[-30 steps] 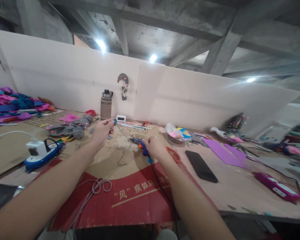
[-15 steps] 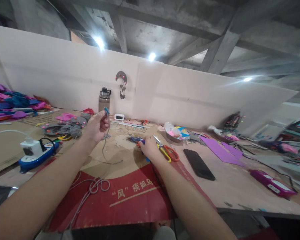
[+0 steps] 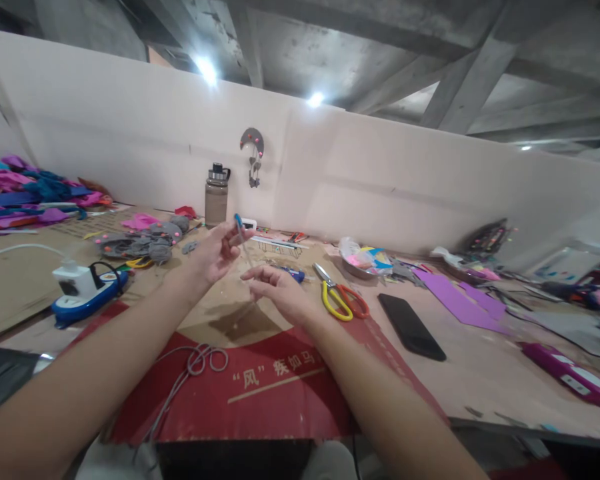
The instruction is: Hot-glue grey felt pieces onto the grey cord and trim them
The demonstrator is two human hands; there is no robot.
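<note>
My left hand (image 3: 223, 252) is raised over the middle of the table. It pinches a small blue piece (image 3: 238, 219) at its fingertips, with a thin grey string (image 3: 245, 249) hanging down from there. Just below and to the right, my right hand (image 3: 275, 288) has its thumb and forefinger at the string, closed about it as far as the blur lets me see. Behind the right hand lies a blue-ended tool (image 3: 294, 273), partly covered. Scissors (image 3: 337, 299) with one yellow and one orange handle lie to its right. More grey cord (image 3: 195, 367) is looped on the red printed cardboard (image 3: 280, 417).
A water bottle (image 3: 216, 200) stands against the white partition (image 3: 360, 173). Grey felt pieces (image 3: 140, 245) and a blue power strip (image 3: 87, 300) lie left. To the right are a bowl of scraps (image 3: 365, 260), a black phone (image 3: 411, 327), purple sheets (image 3: 455, 300) and a magenta device (image 3: 570, 373).
My right hand has left the blue-ended tool and moved left and up to the hanging string. My left hand has shifted right with the blue piece. The view has tilted slightly.
</note>
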